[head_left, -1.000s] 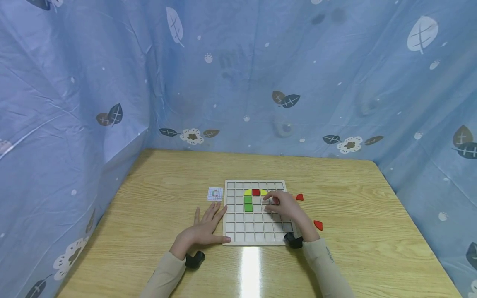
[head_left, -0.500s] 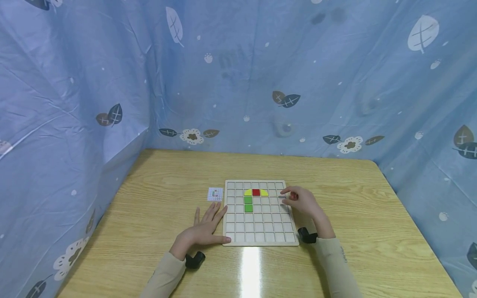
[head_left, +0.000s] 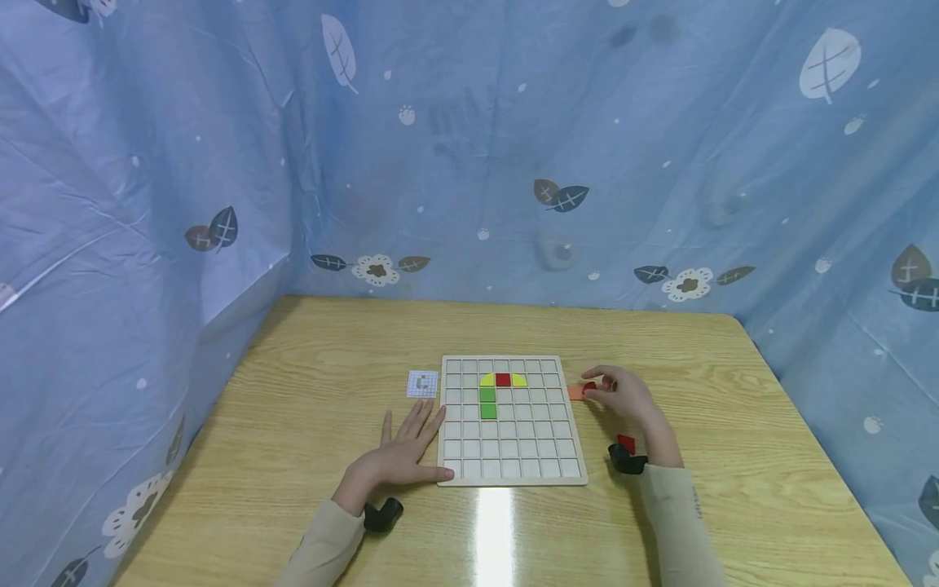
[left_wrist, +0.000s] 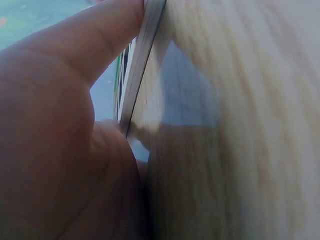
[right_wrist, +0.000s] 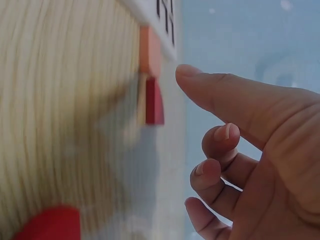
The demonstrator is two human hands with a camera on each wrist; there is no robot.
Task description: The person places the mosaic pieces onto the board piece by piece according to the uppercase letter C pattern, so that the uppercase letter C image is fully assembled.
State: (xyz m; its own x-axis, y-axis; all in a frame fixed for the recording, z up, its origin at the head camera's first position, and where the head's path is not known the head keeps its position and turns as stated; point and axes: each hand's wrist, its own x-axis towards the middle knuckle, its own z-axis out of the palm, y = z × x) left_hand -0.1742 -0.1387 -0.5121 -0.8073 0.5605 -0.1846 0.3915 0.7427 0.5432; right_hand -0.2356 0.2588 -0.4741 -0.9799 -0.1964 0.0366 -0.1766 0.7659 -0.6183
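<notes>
Fingers spread, my left hand (head_left: 399,456) rests beside a white gridded board (head_left: 511,448), its thumb at the near left corner. In the left wrist view, the hand lies along the board's edge (left_wrist: 142,65). My right hand (head_left: 623,399) hovers just right of the board over a red quarter-round tile (right_wrist: 155,101) and an orange tile (right_wrist: 150,52), touching each other on the table. In the right wrist view, its thumb is extended, the other fingers loosely bent, with nothing between them. On the board are a red square tile (head_left: 503,380), yellow rounded tiles (head_left: 519,381) and green square tiles (head_left: 488,411).
A small printed pattern card (head_left: 422,384) lies left of the board. Another red rounded tile (head_left: 626,443) sits near the right wrist's black camera (head_left: 628,459). The wooden table (head_left: 352,350) ends against a blue patterned curtain (head_left: 469,163).
My right hand has moved right, off the board, to the red and orange tiles beside it. My left hand stays in place, and the tiles on the board look the same.
</notes>
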